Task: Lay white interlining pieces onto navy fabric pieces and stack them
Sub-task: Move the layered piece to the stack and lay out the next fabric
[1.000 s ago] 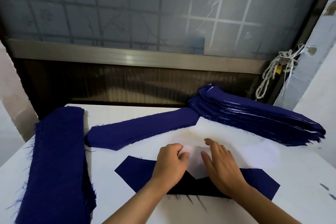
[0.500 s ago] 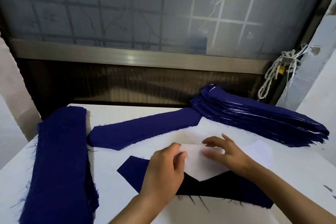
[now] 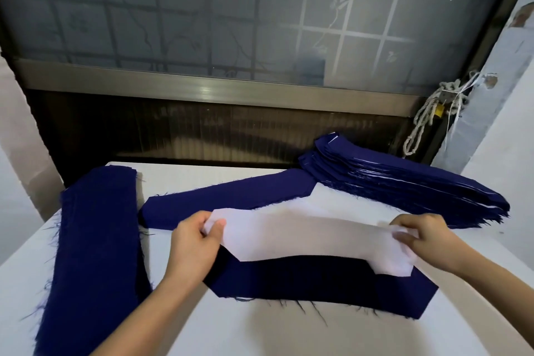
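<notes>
Currently the white interlining piece (image 3: 303,235) is held stretched btwn both hands, overlapping the far edge of a navy fabric piece (image 3: 303,280) that lies flat front-centre on the worktop (image 3: 260,332). L hand (image 3: 193,243) pinches its left tip w/ thumb & fingers, R hand (image 3: 424,235) pinches the right end likewise. Behind lies a single navy strip (image 3: 231,199), its right end reaching a tall navy stack (image 3: 404,185) at back right w/ white edges btwn layers; another navy pile (image 3: 95,254) runs along the left side.
</notes>
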`<control>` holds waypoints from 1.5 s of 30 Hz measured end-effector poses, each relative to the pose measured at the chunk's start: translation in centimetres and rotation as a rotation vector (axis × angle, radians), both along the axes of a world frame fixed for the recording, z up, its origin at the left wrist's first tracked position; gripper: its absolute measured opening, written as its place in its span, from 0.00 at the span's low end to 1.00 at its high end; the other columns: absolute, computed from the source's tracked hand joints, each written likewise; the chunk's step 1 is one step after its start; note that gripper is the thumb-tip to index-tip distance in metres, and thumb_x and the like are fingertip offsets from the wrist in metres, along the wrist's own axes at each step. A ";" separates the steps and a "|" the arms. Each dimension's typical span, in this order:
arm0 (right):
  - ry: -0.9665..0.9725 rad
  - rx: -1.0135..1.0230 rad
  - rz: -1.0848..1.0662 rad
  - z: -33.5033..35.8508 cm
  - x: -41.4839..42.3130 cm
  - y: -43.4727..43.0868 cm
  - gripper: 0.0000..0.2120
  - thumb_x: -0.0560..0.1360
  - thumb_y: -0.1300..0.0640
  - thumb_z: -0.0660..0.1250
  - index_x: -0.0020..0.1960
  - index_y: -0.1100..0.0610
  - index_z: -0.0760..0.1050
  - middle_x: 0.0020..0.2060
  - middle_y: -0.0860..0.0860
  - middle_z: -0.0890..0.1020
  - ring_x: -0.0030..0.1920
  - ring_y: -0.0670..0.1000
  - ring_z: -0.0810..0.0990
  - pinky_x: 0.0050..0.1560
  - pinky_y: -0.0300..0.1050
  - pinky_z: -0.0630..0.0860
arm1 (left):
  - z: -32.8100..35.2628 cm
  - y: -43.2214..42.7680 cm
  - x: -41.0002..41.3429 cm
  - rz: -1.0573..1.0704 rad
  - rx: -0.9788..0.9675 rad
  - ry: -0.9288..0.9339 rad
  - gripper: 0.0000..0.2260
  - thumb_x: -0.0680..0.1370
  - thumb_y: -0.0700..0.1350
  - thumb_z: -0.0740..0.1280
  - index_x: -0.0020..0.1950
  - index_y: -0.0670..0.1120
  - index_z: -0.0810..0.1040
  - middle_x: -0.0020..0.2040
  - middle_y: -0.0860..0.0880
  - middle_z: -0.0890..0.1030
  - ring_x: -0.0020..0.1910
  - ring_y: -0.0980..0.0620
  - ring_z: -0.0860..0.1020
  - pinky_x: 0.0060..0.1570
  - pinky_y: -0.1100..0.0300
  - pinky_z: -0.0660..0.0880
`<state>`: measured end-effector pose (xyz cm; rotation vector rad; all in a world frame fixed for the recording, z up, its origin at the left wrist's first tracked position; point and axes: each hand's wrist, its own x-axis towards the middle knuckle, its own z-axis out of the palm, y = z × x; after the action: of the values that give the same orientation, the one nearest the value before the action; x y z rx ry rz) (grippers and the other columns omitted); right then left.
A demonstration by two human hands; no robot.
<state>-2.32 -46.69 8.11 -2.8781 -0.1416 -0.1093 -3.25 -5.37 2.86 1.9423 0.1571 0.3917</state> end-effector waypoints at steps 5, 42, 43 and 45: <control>-0.094 0.343 -0.093 2.6 -1.5 -1.9 0.08 0.73 0.63 0.73 0.43 0.50 0.80 0.37 0.47 0.83 0.37 0.46 0.79 0.41 0.45 0.73 | 0.5 1.6 0.7 -0.029 -0.030 0.108 0.09 0.79 0.44 0.70 0.38 0.46 0.81 0.32 0.50 0.83 0.31 0.52 0.82 0.45 0.48 0.81; -0.120 -0.239 -0.204 -6.4 -1.3 4.9 0.20 0.79 0.45 0.59 0.70 0.46 0.66 0.62 0.43 0.77 0.63 0.48 0.73 0.65 0.47 0.62 | -2.3 0.9 -3.9 0.018 0.761 0.078 0.12 0.79 0.46 0.65 0.62 0.45 0.76 0.53 0.49 0.81 0.44 0.48 0.79 0.47 0.54 0.75; -0.141 -0.238 -0.209 -6.4 -1.1 4.4 0.18 0.79 0.48 0.60 0.69 0.46 0.68 0.60 0.43 0.78 0.62 0.48 0.73 0.64 0.47 0.62 | -2.4 0.9 -3.8 0.018 0.778 0.076 0.11 0.79 0.46 0.66 0.60 0.44 0.78 0.52 0.49 0.81 0.44 0.47 0.79 0.47 0.54 0.75; -0.208 -0.229 -0.229 -6.4 -0.6 3.3 0.16 0.78 0.54 0.63 0.65 0.49 0.74 0.55 0.45 0.81 0.58 0.51 0.76 0.61 0.48 0.63 | -2.7 1.0 -3.6 0.016 0.791 0.060 0.10 0.77 0.44 0.68 0.58 0.44 0.79 0.50 0.49 0.81 0.41 0.47 0.79 0.45 0.53 0.75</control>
<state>-2.96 -43.40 1.72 -3.0947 0.1482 -0.4644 -6.88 -4.36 0.21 2.7339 0.0555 0.4455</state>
